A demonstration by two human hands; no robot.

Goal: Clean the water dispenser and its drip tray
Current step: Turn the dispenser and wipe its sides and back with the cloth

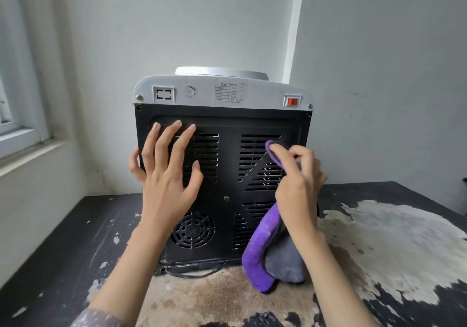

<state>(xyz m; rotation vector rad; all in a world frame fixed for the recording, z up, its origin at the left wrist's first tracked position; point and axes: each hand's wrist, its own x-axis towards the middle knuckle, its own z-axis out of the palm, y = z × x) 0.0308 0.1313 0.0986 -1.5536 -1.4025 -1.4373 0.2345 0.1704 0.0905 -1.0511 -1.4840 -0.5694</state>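
Dispenser (222, 149): stands on the table (63, 238) in the room corner, its black vented back panel facing the camera.
Left hand (168, 175): fingers spread wide and straight, flat against the left side of the back panel, thumb round the edge.
Right hand (298, 180): fingers curled round a cloth (265, 248), pressing it to the upper right vents.
Cloth: purple and grey, its loose end hanging down to the table.
Switch (292, 101): red, top right of the white upper band.
Cord (192, 273): black, lying at the dispenser's base.

A worn black table (58, 256) beside a window sill (27, 149)
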